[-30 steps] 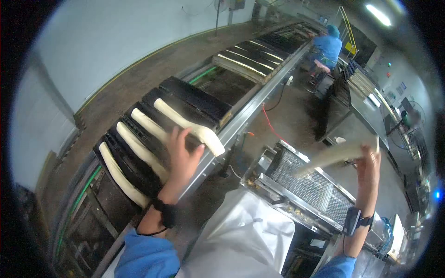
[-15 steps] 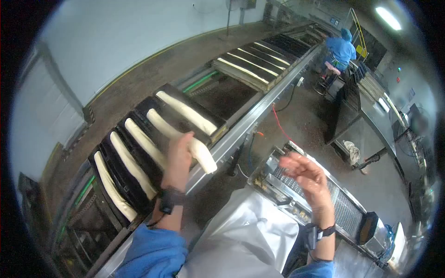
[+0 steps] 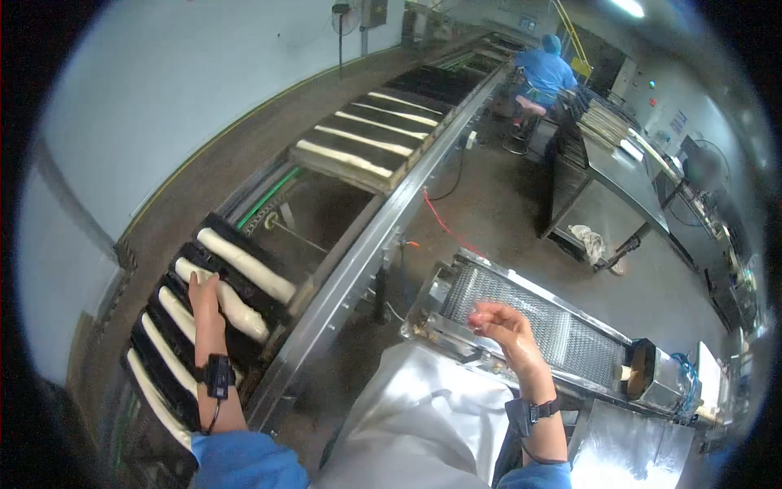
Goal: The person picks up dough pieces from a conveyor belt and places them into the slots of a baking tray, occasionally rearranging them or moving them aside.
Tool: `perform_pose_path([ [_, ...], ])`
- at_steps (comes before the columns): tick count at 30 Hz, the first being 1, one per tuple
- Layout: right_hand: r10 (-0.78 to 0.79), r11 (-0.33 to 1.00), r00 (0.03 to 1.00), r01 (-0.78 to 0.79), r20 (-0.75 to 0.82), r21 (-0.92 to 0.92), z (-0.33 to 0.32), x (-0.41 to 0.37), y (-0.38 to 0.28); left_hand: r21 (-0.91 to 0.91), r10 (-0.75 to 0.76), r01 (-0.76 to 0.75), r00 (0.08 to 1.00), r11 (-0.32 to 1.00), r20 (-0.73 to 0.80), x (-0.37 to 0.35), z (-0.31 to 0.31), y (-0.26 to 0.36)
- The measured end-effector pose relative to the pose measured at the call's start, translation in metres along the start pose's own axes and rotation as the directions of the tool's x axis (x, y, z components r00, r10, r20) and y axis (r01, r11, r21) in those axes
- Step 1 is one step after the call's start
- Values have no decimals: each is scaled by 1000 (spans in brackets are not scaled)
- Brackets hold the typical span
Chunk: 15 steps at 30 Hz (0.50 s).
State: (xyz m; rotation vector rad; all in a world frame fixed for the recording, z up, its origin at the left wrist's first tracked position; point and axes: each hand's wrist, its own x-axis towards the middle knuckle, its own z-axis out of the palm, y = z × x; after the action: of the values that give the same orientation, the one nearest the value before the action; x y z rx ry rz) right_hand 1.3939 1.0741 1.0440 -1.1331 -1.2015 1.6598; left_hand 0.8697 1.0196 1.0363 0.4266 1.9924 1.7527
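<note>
My left hand (image 3: 205, 295) is over the second dough strip from the far end of the near tray, its fingers closed around the strip's upper part. The lower part of this pale dough strip (image 3: 242, 315) is thick and lumpy and lies in a groove of the black tray (image 3: 281, 310). Another dough strip (image 3: 246, 265) lies beyond it, and several more lie on the nearer side, partly covered by my left forearm. Above the small mesh conveyor, my right hand (image 3: 509, 332) is raised with loosely bent fingers and nothing visible in it.
A long metal-railed conveyor (image 3: 391, 191) carries the trays, with a gap before a farther tray (image 3: 358, 173) of thin dough strips. To the right stands the mesh conveyor (image 3: 521, 306). Beyond it are a steel table (image 3: 623, 175) and a seated person in blue (image 3: 544, 72).
My left hand has moved left and brought the dough strip's hanging end down into the tray groove. My right hand has dropped slightly, its fingers more bent. The view has shifted right.
</note>
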Motion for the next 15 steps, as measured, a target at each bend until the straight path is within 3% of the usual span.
perform_pose_path([
  [2, 4, 1000, 1000, -4, -21, -15, -12, -7, 4, 82, -16, 10, 997, 997, 79, -21, 2, 16],
  [4, 8, 998, 997, -14, -79, -64, -26, -10, 21, 275, -4, -29, 993, 961, 119, 6, -20, -56],
  [6, 36, 995, 992, -47, -119, -87, -32, -16, 30, 443, -27, 11, 999, 896, 30, -60, -11, -21],
  [7, 67, 991, 985, -85, -159, -108, -35, -19, 37, 249, -43, 34, 999, 968, 32, -77, -16, -24],
  [8, 68, 991, 985, -86, -161, -104, -43, -18, 54, 252, -41, 31, 999, 967, 34, -82, -21, -29],
  [10, -115, 934, 968, 28, -225, -357, -63, -13, 88, 283, 99, -77, 993, 956, -65, -89, -29, -40],
  [11, -114, 935, 968, 29, -224, -353, -66, -16, 86, 301, 172, -132, 978, 945, -113, -93, -29, -36],
  [12, -177, 844, 934, -18, -311, -536, -69, -18, 83, 303, 177, -134, 977, 943, -118, -98, -25, -31],
  [13, -258, 718, 891, -83, -374, -691, -72, -19, 80, 500, 482, -418, 876, 759, 0, -106, -19, -28],
  [14, -261, 721, 894, -70, -364, -690, -80, -18, 84, 630, 705, -630, 686, 455, 177, -115, -8, -21],
  [15, -445, 556, 833, -31, -330, -830, -94, -18, 92, 586, 698, -700, 654, 409, 293, -124, 7, -14],
])
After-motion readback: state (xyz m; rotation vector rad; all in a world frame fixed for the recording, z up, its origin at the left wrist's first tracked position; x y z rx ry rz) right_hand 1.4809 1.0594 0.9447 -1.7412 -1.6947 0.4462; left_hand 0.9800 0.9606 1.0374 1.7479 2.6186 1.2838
